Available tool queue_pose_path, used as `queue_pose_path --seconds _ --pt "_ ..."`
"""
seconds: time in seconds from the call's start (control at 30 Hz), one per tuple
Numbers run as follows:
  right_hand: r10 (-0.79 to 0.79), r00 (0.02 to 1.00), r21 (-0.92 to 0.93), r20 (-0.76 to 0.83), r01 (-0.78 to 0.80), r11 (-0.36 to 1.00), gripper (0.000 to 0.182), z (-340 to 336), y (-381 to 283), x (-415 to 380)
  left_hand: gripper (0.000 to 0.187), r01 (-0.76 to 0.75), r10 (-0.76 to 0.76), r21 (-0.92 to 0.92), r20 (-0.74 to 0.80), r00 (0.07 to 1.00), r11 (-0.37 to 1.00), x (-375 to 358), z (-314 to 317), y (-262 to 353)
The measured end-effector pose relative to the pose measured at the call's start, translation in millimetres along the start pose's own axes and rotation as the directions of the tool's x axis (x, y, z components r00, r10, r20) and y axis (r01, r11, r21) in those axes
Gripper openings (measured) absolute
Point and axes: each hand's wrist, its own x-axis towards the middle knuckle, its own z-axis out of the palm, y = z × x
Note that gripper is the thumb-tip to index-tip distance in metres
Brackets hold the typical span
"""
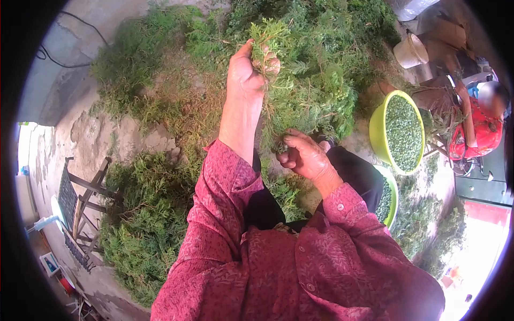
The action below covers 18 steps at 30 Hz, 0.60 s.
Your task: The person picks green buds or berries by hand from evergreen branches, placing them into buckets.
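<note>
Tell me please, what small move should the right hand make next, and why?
Probably the right hand should reach up to the green sprig: the left hand holds it raised, while the right hand is lower, apart from the left.

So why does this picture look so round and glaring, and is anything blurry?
Head view: black curved corners and bowed edges suggest a very wide lens; at lower right, a patch is burned out to white; the left hand looks pale against the greenery; the co-worker's head is blurred, while the pink shirt's pattern shows fairly clearly.
</note>
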Motion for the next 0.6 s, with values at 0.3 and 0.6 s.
queue_pose_path --seconds 0.3,0.6 --pt "0.05 0.998 0.199 -0.04 -0.041 0.979 0.012 0 -2 -8 0.02 -0.002 0.004 -0.028 0.087 0.996 1.0 3 -9 7" --pt "0.123 0.992 -0.074 0.007 -0.122 0.99 0.015 -11 -13 -58 0.02 -0.087 0.087 -0.018 0.013 0.996 0.996 11 -24 25"
